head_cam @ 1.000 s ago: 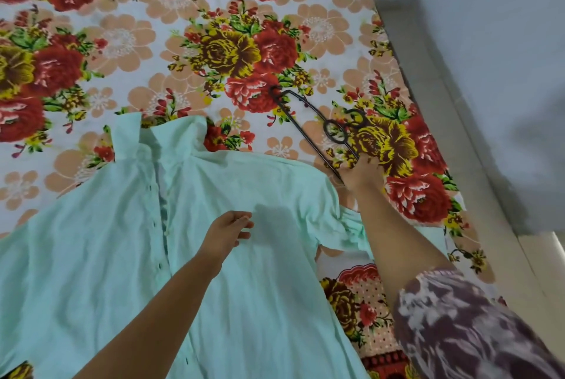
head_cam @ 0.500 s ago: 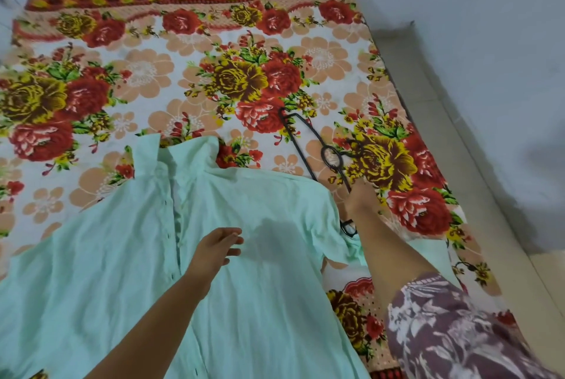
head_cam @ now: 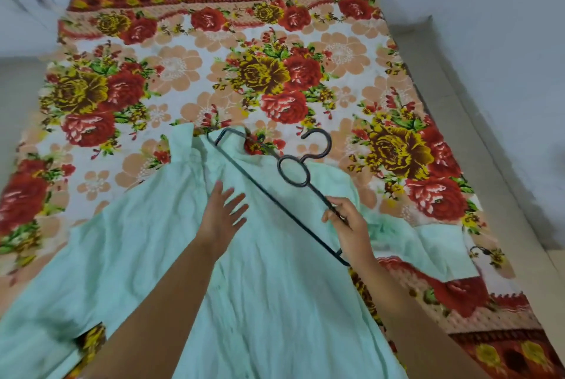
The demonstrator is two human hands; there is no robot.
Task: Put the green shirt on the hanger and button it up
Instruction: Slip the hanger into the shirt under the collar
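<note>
A pale green cotton button-front shirt (head_cam: 275, 302) lies flat on the floral bedspread (head_cam: 183, 73), collar toward 12 o'clock. The right hand (head_cam: 351, 225) pinches a thin black wire hanger (head_cam: 275, 197) above the shirt's 2 o'clock shoulder. The left hand (head_cam: 221, 216) is over the chest with fingers straight and spread.

- We see the shirt (head_cam: 275, 302), pale mint green, spread flat and creased on the blanket (head_cam: 183, 79), collar at the far end.
- We see the hanger (head_cam: 318, 196), dark wire with hook and ring, slanting over the collar, pinched at its stem by our right hand (head_cam: 351, 225).
</note>
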